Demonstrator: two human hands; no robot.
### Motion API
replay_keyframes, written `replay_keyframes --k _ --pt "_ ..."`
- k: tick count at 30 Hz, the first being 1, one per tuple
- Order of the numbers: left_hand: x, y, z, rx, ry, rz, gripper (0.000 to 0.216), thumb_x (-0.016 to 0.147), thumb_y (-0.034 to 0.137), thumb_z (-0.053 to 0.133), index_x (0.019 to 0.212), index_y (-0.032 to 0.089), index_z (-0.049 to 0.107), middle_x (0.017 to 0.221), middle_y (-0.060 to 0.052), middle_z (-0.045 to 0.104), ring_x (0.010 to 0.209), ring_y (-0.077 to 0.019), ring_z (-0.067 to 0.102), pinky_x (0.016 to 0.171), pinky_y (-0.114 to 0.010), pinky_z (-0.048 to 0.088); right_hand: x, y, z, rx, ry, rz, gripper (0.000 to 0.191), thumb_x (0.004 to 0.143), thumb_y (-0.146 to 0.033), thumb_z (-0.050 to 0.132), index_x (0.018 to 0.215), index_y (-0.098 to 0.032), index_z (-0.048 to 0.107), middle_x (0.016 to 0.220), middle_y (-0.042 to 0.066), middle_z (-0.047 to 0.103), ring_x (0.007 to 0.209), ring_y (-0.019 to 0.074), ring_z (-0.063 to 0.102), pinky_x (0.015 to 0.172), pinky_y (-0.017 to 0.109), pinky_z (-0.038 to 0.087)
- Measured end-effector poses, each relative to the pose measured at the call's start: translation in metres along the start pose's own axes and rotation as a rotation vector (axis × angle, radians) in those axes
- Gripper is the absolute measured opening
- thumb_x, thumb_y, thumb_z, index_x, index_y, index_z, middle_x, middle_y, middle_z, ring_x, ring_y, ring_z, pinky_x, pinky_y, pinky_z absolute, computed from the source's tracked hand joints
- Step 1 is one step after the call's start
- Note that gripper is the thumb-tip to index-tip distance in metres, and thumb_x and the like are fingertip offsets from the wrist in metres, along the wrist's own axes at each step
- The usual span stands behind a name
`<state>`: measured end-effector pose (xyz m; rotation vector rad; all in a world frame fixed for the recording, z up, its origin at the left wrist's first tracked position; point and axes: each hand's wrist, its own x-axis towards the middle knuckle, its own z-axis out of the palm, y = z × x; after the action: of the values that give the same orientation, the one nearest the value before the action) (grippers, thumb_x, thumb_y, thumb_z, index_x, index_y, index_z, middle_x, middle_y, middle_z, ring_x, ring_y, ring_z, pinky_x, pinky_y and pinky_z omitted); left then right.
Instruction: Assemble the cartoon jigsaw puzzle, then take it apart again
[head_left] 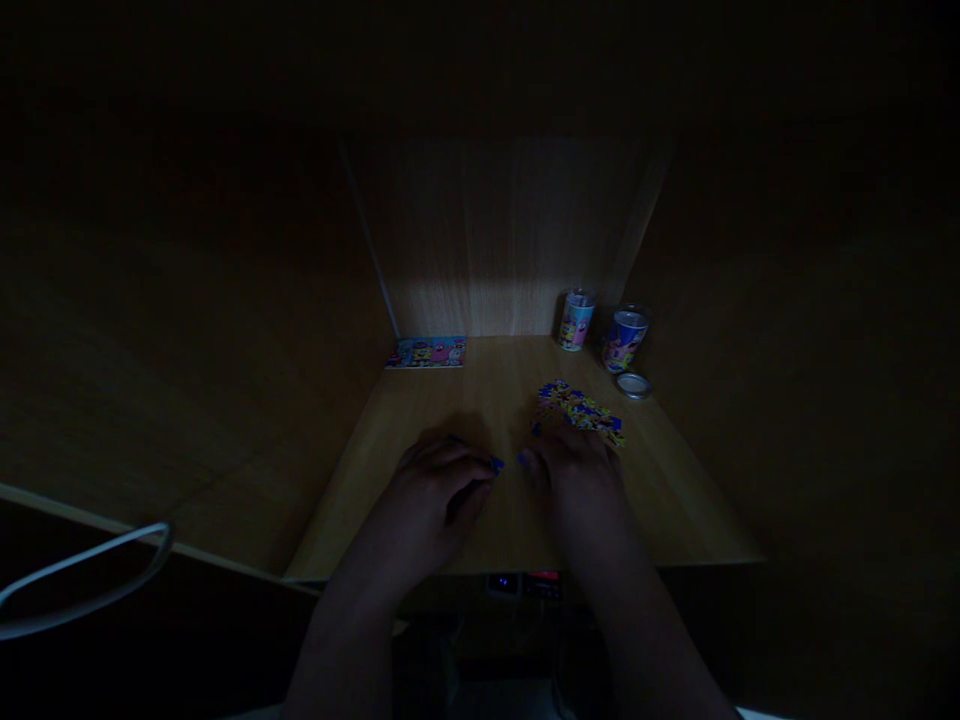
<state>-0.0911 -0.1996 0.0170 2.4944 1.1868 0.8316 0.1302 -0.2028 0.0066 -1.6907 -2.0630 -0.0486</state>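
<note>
My left hand (446,485) is closed in a pinch on a small blue jigsaw piece (496,465), just over the wooden desk top (442,400). To its right, my right hand (574,475) has its thumb by another blue jigsaw piece (523,459); its fingers are bent and dark, so whether they grip that piece is unclear. A heap of loose jigsaw pieces (577,408), blue, yellow and pink, lies just beyond the right hand, which hides its near edge.
A cartoon picture card (427,352) lies at the back left. Two printed cans (576,322) (625,338) stand at the back right, with a round metal lid (634,385) before them. Wooden panels (495,240) enclose the desk. A white cable (90,555) loops at the left.
</note>
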Motion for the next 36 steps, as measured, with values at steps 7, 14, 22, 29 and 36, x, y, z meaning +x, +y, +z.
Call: replay_keyframes --k 7,14,22,29,36 --pt "-0.0002 0.0009 0.0005 -0.002 0.007 0.0 0.018 0.106 0.018 0.07 0.117 0.029 0.079 0.12 -0.003 0.082 0.115 -0.0267 0.074 0.107 -0.053 0.057 -0.0008 0.0003 -0.0003 0.061 0.035 0.008 0.026 0.114 -0.024 0.052 0.116 -0.022 0.078 0.124 0.014 0.079 0.115 0.034 0.067 0.101 0.051 0.05" --pt "-0.0018 0.0009 0.0 0.04 0.096 -0.076 0.016 0.105 0.019 0.07 0.116 0.029 0.076 0.12 -0.005 0.077 0.113 -0.0279 0.071 0.102 -0.05 0.058 -0.0015 0.0019 -0.0009 0.099 -0.049 -0.055 0.02 0.102 -0.015 0.061 0.105 -0.023 0.079 0.119 0.012 0.081 0.119 0.0341 0.068 0.107 0.05 0.051" --pt "0.0 -0.0022 0.0009 0.079 0.046 -0.139 0.004 0.104 0.022 0.073 0.104 0.026 0.075 0.109 -0.004 0.076 0.104 -0.0284 0.071 0.095 -0.049 0.056 -0.0047 0.0026 0.0051 0.115 0.039 -0.059 0.043 0.108 -0.018 0.055 0.149 -0.017 0.067 0.162 0.016 0.064 0.148 0.0354 0.056 0.128 0.057 0.04" --pt "-0.0023 -0.0008 -0.0001 0.035 -0.019 -0.047 0.021 0.104 0.025 0.078 0.124 0.031 0.077 0.128 -0.003 0.078 0.119 -0.0276 0.071 0.106 -0.05 0.054 -0.0035 0.001 0.002 0.223 -0.058 -0.122 0.017 0.103 -0.035 0.077 0.114 -0.023 0.075 0.143 0.013 0.071 0.14 0.0367 0.059 0.125 0.059 0.042" --pt "-0.0034 -0.0024 0.0009 0.033 -0.027 0.01 0.024 0.105 0.022 0.077 0.125 0.035 0.079 0.13 -0.001 0.079 0.118 -0.0267 0.072 0.1 -0.048 0.054 -0.0028 0.0057 0.0058 0.329 -0.058 -0.133 0.012 0.101 -0.028 0.08 0.109 -0.023 0.074 0.128 0.01 0.073 0.129 0.0328 0.064 0.119 0.055 0.047"
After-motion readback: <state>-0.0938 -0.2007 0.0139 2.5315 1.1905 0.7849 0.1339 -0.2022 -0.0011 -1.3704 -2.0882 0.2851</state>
